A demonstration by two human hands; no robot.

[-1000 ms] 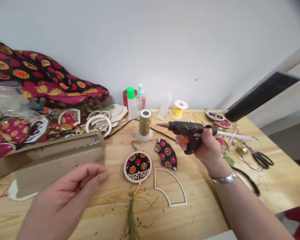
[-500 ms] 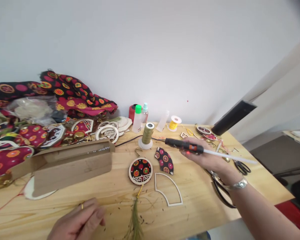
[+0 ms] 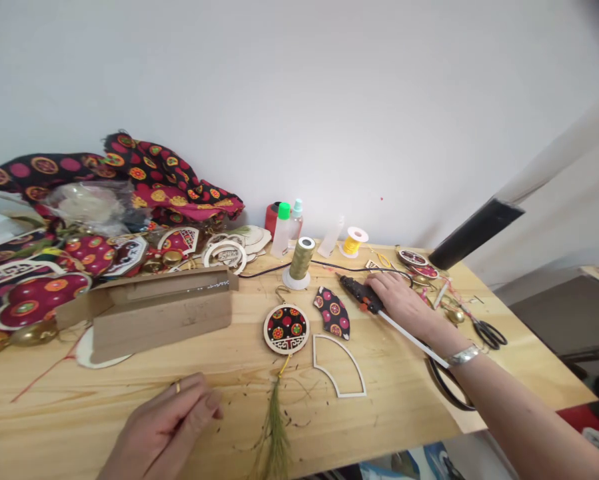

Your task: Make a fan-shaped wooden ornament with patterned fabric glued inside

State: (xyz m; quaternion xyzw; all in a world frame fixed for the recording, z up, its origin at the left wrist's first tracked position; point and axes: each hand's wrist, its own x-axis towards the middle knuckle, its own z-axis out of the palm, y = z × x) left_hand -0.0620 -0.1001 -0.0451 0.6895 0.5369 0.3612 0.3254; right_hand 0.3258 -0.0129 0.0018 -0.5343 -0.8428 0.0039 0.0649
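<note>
My right hand (image 3: 404,303) is closed around the handle of a black glue gun (image 3: 362,293), which lies low over the tabletop with its nozzle to the left. A long white glue stick (image 3: 414,340) runs out of its back, under the wrist. My left hand (image 3: 172,423) rests at the front of the table, fingers curled in and nothing visible in them. Between the hands lie a round pendant (image 3: 286,329) with a green tassel (image 3: 275,427), a fan-shaped piece of patterned fabric (image 3: 333,313) and a fan-shaped wooden frame (image 3: 340,373).
A thread spool (image 3: 300,260) stands behind the pendant. Farther back are a green-capped bottle (image 3: 280,237) and a yellow cord spool (image 3: 354,241). An open cardboard box (image 3: 162,323) and patterned cloth (image 3: 164,170) are at left. Scissors (image 3: 490,332) lie at right.
My right hand has lowered the glue gun toward the tabletop and turned it, so the glue stick now points down to the right. My left hand stays curled on the table.
</note>
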